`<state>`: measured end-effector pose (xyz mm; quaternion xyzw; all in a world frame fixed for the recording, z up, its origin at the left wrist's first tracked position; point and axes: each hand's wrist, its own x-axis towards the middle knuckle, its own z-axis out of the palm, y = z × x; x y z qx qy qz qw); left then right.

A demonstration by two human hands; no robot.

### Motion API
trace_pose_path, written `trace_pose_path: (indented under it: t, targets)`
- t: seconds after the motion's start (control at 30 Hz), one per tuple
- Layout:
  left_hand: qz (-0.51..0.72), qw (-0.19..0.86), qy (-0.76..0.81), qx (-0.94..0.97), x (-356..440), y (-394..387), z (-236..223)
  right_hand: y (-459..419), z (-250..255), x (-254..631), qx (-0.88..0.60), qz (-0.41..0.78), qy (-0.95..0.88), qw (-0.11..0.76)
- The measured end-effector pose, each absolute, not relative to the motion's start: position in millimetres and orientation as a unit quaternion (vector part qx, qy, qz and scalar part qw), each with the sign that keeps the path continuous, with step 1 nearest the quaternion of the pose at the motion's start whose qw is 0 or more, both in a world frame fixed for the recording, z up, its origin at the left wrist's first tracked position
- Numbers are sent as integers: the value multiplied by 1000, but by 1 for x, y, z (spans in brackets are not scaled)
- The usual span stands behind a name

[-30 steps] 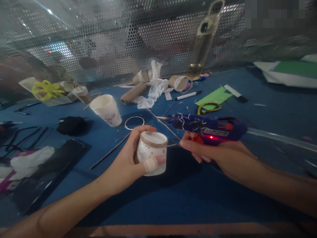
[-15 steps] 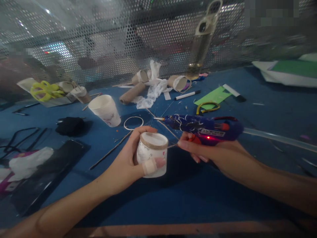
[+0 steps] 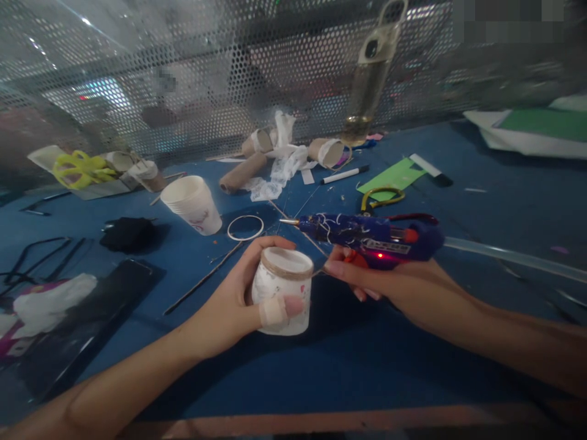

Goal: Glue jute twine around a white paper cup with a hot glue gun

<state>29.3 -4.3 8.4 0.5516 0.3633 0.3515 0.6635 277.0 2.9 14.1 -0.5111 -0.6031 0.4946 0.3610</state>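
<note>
- You have 1 white jar in your left hand, fingers curled around its side, thumb across its front; can't tell if its base touches the table.
- 1 bandage on your left thumb.
- Your right hand is closed on 1 blue glue gun, red light lit; its thumb and fingertips also pinch the twine near the jar.
- Twine runs around the jar just below the rim.
- 3 cardboard tubes beyond your hands, white lace among them.
- 2 markers, 1 green sheet, 1 white ring.
- Containers: jar mouth open, inside looks white, bottom hidden.
- White paper cups: 1 tilted stack, count unclear.
- 1 clear bottle: some pale liquid inside, level unclear.
- 1 box at left: yellow handles show at it; other contents unclear.
</note>
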Motion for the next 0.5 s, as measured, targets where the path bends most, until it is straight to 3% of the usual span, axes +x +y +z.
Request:
trace_pose_path:
  t: [0.5]
  targets:
    - [336, 695, 336, 539, 27, -4, 7, 1, 19, 277, -534, 484, -600, 347]
